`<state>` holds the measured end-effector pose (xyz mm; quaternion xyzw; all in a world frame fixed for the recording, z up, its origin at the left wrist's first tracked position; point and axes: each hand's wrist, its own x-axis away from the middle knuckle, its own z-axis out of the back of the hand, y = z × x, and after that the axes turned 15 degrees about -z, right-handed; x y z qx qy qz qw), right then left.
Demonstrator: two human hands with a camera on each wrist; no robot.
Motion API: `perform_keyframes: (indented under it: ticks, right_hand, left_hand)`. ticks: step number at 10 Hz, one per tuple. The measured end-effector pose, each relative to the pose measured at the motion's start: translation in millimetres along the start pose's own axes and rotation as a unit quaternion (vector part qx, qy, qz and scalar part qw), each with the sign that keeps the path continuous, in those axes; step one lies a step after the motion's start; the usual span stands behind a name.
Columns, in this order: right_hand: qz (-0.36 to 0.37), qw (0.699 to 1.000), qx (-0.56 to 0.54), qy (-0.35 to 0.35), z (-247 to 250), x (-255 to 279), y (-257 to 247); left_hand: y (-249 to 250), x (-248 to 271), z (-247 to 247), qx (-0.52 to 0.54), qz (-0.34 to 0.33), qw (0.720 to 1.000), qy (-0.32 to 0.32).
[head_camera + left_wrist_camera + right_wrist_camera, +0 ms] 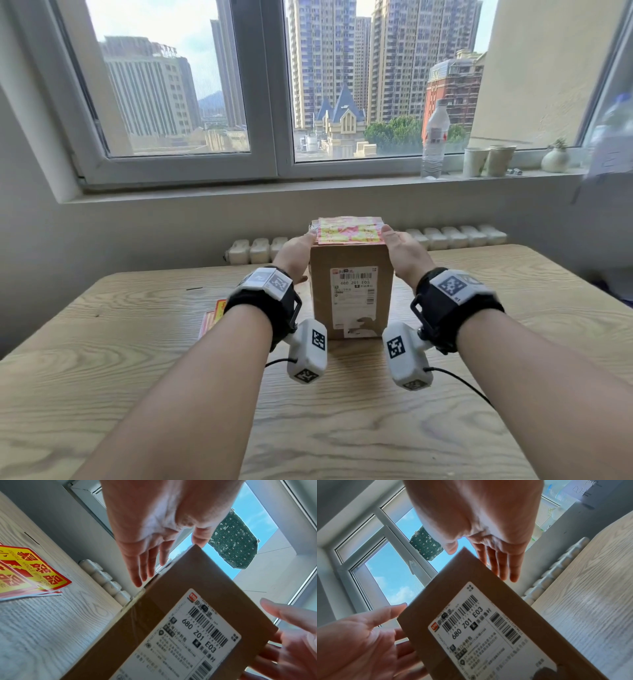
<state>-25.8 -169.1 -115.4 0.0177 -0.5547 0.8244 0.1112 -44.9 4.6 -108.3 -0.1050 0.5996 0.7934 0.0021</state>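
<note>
Press evenly with left hand (294, 253) and right hand (404, 255), both flat and unclenched, flanking the upright box (322, 277) mid-table, or risk toppling it and creasing the top sticker (349, 230).

- The box (349, 274) between the left hand (296, 251) and the right hand (402, 253) is plain brown.
- Its label (352, 286) is white with black barcodes and a small red logo.
- The sheet (349, 230) on top, between both hands, is yellow with pink and red marks.
- The stickers (34, 566) left of the left hand are yellow with red characters and a red border.
- The table (308, 428) under both hands is pale wood with darker grain.
- The cloth (235, 539) far beyond the hands is dark green with small white shapes.
</note>
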Motion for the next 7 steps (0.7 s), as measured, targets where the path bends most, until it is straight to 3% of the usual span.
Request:
perform_keyframes:
  ticks: [4,7]
  right_hand:
    - [0.061,0.993,0.09,0.051,28,62,-25]
    - [0.138,0.958,0.245,0.058,49,135,-52]
  left_hand:
    - [48,51,18,-0.031,-0.033,0.999,0.028]
    - [109,112,40,-0.134,-0.085,0.987,0.002]
